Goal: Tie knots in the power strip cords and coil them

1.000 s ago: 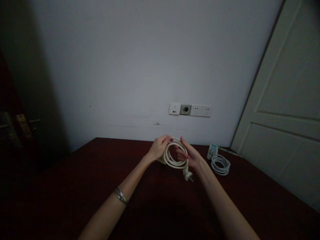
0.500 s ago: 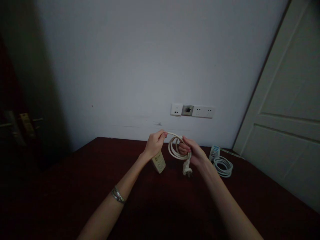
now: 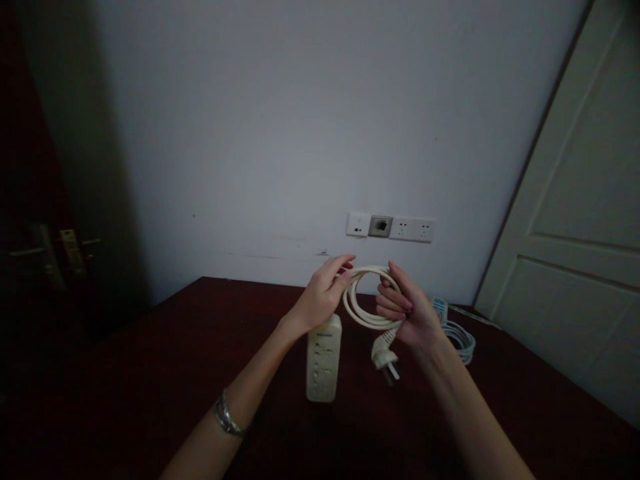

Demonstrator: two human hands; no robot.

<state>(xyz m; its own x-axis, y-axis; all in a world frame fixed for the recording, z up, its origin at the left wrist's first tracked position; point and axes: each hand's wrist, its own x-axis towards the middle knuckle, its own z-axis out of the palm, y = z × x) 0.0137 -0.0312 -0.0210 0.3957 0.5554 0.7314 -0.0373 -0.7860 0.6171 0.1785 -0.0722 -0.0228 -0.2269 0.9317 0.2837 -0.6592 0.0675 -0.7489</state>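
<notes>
A white power cord point(image 3: 370, 325) is looped into a coil between my two hands. My right hand point(image 3: 413, 310) grips the right side of the coil with curled fingers. At the coil's upper left, my left hand point(image 3: 320, 297) has the cord between thumb and fingers. The cord's plug point(image 3: 384, 355) dangles under the coil, prongs pointing down. Below my left wrist, a cream power strip point(image 3: 323, 367) hangs upright, its sockets facing me and its top partly covered by the hand.
On the dark red table point(image 3: 250, 307), behind my right forearm, are a second power strip point(image 3: 439, 308) and its coiled pale cord point(image 3: 463, 343). Wall sockets point(image 3: 413, 229) sit above the table's back edge. A white door point(image 3: 580, 220) stands at right.
The coil has come closer and shows a wider loop. Both hands moved slightly right, and my left fingers loosened. The hanging power strip swung from tilted to nearly upright.
</notes>
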